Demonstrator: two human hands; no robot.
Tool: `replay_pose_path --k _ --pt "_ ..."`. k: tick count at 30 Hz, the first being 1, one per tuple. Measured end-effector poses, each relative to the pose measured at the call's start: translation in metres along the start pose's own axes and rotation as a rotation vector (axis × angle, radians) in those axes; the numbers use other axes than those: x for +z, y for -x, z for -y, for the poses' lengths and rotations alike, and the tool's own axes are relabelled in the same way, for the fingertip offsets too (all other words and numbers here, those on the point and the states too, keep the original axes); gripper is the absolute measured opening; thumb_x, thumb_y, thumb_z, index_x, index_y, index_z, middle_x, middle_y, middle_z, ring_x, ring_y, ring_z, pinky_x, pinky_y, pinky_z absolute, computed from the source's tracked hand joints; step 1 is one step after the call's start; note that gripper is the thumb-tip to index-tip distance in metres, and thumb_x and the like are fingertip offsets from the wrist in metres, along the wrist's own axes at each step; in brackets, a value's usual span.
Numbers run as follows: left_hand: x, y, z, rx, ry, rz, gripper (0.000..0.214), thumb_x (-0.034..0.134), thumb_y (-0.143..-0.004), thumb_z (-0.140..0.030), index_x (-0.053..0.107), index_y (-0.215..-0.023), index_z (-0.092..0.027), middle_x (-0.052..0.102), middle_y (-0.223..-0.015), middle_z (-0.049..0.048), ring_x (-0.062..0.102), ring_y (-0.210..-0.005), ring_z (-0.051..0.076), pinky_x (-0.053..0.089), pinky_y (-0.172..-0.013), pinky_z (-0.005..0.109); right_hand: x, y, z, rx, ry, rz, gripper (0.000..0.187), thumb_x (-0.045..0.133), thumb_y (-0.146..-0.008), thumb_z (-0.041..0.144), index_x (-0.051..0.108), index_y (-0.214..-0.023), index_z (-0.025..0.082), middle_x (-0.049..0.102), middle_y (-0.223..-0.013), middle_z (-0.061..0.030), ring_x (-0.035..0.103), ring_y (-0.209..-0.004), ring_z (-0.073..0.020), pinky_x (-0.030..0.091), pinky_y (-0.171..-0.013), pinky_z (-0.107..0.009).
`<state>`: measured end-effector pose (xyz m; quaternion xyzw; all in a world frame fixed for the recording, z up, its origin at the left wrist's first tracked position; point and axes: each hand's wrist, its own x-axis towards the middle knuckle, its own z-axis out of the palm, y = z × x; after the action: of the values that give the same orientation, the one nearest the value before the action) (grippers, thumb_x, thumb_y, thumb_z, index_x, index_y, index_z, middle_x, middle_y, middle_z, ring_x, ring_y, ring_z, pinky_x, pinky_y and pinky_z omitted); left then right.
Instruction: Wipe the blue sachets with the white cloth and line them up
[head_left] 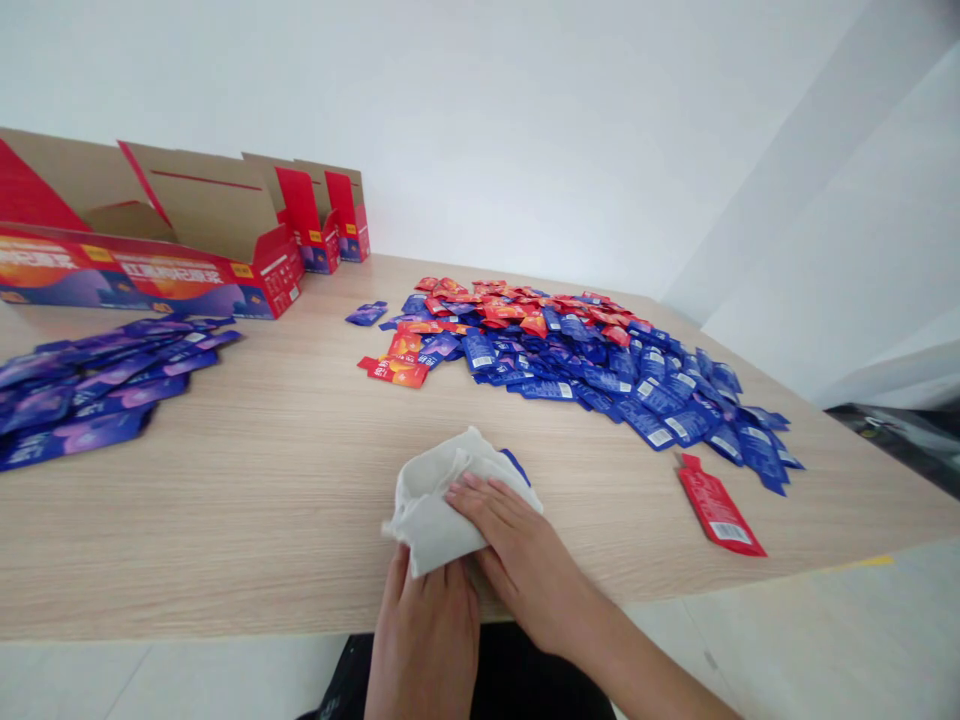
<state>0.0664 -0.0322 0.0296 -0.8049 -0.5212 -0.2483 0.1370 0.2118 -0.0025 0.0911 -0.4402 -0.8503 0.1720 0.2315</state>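
A crumpled white cloth (439, 495) lies folded near the table's front edge, between my two hands. The blue edge of a pouch (516, 466) sticks out from beneath its far right side; the rest of that pouch is covered. My right hand (517, 545) presses on top of the cloth, fingers together and thumb low at the near edge. Closed at the cloth's near left edge is my left hand (427, 620), its fingertips hidden under the fabric. To the right, apart from both hands, rests a single red pouch (720, 508) with a white label.
A large heap of blue pouches (600, 375) and red pouches (517, 300) spreads across the back right. Overlapping purple-blue pouches (97, 385) lie at left. Behind them stand open red-and-blue cartons (150, 275) and two smaller boxes (319, 240). A white wall (525, 130) borders the table.
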Motion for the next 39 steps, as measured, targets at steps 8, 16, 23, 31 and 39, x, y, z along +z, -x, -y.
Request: replay_pose_path --k 8,16,23,31,39 --pt "-0.01 0.002 0.008 0.091 -0.108 0.023 0.051 0.041 -0.091 -0.019 0.06 -0.132 0.004 0.058 -0.145 0.0232 0.052 -0.139 0.035 0.052 -0.111 0.047 -0.045 0.045 -0.103 0.31 0.185 -0.213 0.047 0.045 -0.102 0.027 0.057 -0.147 0.021 0.056 -0.154 -0.0126 0.049 -0.145 -0.029 0.034 -0.124 -0.059" --pt "-0.009 0.001 0.008 0.085 -0.118 -0.031 0.051 0.042 -0.091 -0.022 0.061 -0.132 0.003 0.06 -0.143 0.0222 0.054 -0.136 0.035 0.053 -0.108 0.048 -0.021 0.016 -0.045 0.334 -0.048 -0.279 0.05 0.041 -0.106 0.027 0.046 -0.155 0.024 0.053 -0.157 -0.0101 0.049 -0.146 -0.0252 0.039 -0.122 -0.051" --pt "-0.007 0.006 0.018 0.166 -0.188 0.156 0.046 0.048 -0.092 -0.022 0.062 -0.134 -0.009 0.063 -0.141 0.0164 0.051 -0.139 0.032 0.046 -0.115 0.048 0.004 0.005 -0.022 0.013 0.057 -0.028 0.065 0.041 -0.094 0.002 0.045 -0.156 0.022 0.049 -0.161 -0.0069 0.038 -0.152 -0.0186 0.03 -0.128 -0.047" --pt "0.003 0.01 0.014 0.093 -0.137 0.026 0.06 0.046 -0.095 -0.034 0.049 -0.144 0.001 0.05 -0.154 0.0203 0.043 -0.146 0.032 0.044 -0.116 0.044 -0.052 0.046 -0.112 0.39 0.195 -0.23 0.048 0.043 -0.102 0.025 0.056 -0.147 0.018 0.056 -0.153 -0.0148 0.051 -0.144 -0.0302 0.036 -0.122 -0.059" --pt "0.002 0.007 0.012 0.09 -0.136 0.06 0.047 0.048 -0.09 -0.027 0.065 -0.131 -0.01 0.064 -0.14 0.0153 0.051 -0.138 0.032 0.046 -0.114 0.049 0.008 0.005 -0.014 0.069 -0.045 -0.11 0.061 0.042 -0.1 0.01 0.04 -0.159 0.026 0.046 -0.163 -0.0044 0.04 -0.151 -0.0192 0.033 -0.127 -0.046"
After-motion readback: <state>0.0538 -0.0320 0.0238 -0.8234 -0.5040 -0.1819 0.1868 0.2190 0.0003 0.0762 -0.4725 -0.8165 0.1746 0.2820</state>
